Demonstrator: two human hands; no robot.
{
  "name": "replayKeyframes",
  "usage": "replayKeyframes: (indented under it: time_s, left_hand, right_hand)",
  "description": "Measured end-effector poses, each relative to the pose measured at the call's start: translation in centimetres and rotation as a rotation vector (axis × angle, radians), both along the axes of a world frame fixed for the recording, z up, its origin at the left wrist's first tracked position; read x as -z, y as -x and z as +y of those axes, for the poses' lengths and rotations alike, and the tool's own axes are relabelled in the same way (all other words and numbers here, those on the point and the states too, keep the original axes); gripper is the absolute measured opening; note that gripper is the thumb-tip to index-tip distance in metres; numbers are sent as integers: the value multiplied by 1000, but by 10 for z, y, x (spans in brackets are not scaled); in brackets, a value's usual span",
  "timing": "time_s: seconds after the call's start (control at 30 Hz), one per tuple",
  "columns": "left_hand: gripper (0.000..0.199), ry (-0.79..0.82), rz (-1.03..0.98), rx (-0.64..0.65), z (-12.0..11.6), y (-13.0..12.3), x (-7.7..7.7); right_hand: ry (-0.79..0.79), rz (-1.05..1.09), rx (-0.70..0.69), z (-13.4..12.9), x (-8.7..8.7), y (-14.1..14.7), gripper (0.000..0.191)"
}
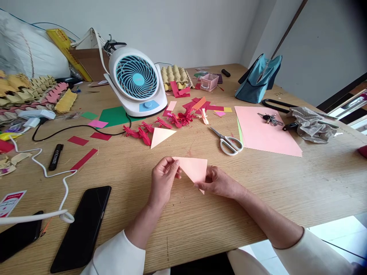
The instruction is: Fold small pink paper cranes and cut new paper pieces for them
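1. Left hand (164, 177) pinches left corner of pink paper triangle (195, 168), thumb and fingers closed on it
2. Right hand (220, 183) grips its lower right side, thumb in front, fingers curled
3. Paper sits near side of cream paper triangle (161, 137) and scissors (229, 145), above wooden table (195, 229)

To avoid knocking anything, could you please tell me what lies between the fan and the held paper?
The head view shows red paper cutouts and a cream triangle.
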State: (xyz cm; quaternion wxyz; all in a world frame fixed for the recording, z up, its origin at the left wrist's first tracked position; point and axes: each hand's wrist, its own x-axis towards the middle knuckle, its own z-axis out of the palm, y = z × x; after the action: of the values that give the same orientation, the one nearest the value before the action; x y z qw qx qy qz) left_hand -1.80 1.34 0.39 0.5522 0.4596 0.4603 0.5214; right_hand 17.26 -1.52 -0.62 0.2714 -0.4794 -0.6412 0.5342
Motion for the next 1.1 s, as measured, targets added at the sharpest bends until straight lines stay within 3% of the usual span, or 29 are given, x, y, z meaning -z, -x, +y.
replayKeyframes:
  time_s: [0.13,0.23,0.4,0.63,1.1]
  left_hand:
    - [28,-159,73,-45,-8,-5,4]
    - [16,-245,198,45,-15,-9,6]
    - [8,-227,235,130,-18,-10,4]
    - [12,-280,344,130,-14,-4,-2]
    - [13,-210,269,140,-10,-4,-7]
  right_hand:
    - [15,21,54,0,2,2,29]
    - [21,49,64,-1,6,3,33]
    - [8,167,24,1,7,2,36]
    - [-17,232,207,3,6,-1,45]
    - [-182,43,72,-4,2,3,47]
